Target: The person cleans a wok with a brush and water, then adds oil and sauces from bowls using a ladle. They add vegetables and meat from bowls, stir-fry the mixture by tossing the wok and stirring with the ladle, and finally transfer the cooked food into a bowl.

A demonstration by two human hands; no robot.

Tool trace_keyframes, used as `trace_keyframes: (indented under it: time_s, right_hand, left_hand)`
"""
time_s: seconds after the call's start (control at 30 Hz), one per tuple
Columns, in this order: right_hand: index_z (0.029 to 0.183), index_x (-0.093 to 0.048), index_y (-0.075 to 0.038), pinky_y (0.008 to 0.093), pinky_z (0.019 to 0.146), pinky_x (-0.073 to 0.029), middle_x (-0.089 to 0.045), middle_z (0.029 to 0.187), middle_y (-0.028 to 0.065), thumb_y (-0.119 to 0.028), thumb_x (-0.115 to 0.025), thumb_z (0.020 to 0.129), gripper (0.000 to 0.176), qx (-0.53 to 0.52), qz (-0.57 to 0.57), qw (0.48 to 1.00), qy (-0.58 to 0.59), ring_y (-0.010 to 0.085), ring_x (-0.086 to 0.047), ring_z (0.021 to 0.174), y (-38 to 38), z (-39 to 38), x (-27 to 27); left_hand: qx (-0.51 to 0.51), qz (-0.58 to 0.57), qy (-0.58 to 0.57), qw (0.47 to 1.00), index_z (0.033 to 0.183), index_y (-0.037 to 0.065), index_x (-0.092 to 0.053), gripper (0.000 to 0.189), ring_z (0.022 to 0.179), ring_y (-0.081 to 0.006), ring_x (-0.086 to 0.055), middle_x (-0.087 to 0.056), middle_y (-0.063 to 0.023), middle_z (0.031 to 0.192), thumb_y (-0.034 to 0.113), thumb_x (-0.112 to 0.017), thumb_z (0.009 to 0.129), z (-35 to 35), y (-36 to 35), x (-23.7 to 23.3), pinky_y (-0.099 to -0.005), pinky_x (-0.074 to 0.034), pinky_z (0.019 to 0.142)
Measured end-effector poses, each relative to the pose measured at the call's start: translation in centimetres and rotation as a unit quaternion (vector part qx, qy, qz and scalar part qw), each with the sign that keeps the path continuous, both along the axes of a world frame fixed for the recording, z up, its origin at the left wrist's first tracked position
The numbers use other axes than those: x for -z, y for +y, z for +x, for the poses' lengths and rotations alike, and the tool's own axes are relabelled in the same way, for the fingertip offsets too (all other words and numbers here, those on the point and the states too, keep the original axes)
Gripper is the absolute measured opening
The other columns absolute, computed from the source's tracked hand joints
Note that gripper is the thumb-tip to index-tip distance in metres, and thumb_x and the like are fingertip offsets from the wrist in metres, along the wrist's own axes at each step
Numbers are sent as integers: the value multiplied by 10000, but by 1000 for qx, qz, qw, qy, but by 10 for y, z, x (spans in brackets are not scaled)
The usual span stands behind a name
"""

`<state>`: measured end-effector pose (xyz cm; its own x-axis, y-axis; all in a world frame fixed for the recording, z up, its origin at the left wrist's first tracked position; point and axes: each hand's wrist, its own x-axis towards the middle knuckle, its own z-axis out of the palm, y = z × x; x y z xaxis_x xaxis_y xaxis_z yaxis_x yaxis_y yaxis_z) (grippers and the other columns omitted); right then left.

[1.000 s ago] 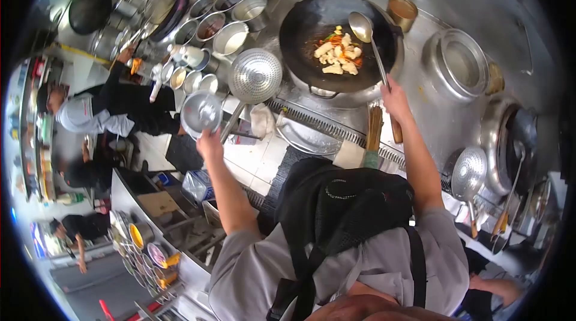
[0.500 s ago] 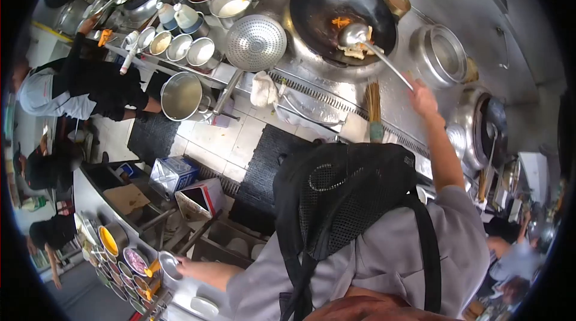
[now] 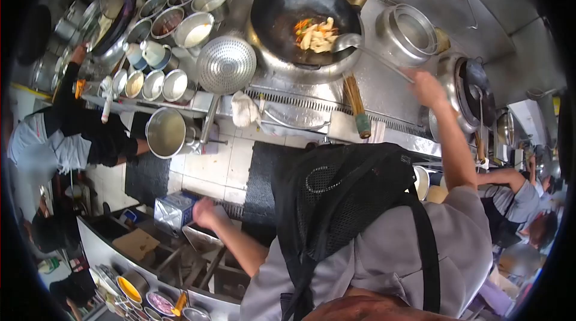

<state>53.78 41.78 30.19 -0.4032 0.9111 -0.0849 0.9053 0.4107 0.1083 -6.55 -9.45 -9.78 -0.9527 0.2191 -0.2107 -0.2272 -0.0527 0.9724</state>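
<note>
My right hand (image 3: 429, 89) is closed round the long handle of a metal ladle (image 3: 347, 42). The ladle's bowl rests inside the black wok (image 3: 273, 21), at the right side of the food. Pale strips of food (image 3: 318, 37) lie there with orange and green bits. Over the floor on the left, my left hand (image 3: 208, 213) is blurred by motion near a blue and white box (image 3: 175, 210). Its fingers are smeared, so whether they hold anything does not show. A small metal bowl (image 3: 195, 314) stands at the bottom edge, apart from that hand.
Left of the wok lies a perforated strainer (image 3: 227, 64) beside several metal pots. A bamboo brush (image 3: 355, 105) leans at the stove's front edge. Nested metal pots (image 3: 408, 33) stand to the right. A co-worker (image 3: 60, 138) works at the far left; another person (image 3: 516, 201) is at right.
My left hand has left the containers at lower left and moved up. The small metal bowl is no longer seen in it. The ladle has shifted to the right of the food, which now sits heaped together.
</note>
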Motion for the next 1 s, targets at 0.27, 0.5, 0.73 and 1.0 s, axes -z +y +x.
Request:
trace_keyframes:
  time_s: [0.27,0.5,0.73,1.0]
  right_hand:
    - [1507,-473,-235,497,991,-514,-647,1251,248,-163,-588,946,578,116,-79,979,148,408,-649,1123,74,-79,116]
    - [1524,-444,-221,484,1011,-497,-641,1272,234,-194,-590,975,569,-6,-131,929,345,425,-621,1144,91,-104,173]
    - [1491,-481,-355,498,923,-527,-659,1152,175,-178,-614,951,583,56,-147,967,200,386,-660,1046,39,-33,105]
    - [1471,-519,-103,415,859,-542,-718,992,194,-193,-626,961,529,143,-77,886,435,291,-697,909,74,-76,135]
  left_hand:
    - [233,-225,295,899,1323,-37,-546,631,1174,-374,-576,-600,-233,1254,276,-792,833,79,349,-104,-458,-463,1014]
    - [396,-380,201,811,1323,-31,-536,844,1135,-409,-585,-603,-269,1238,405,-861,678,41,382,-83,-466,-468,1001]
    - [428,-127,49,894,1344,4,-486,571,1151,-231,-579,-591,-143,1285,168,-772,876,77,389,-148,-353,-478,979]
    - [402,152,-215,877,1451,86,-402,513,1241,-317,-576,-564,-138,1361,276,-614,1024,143,435,-191,-487,-522,995]
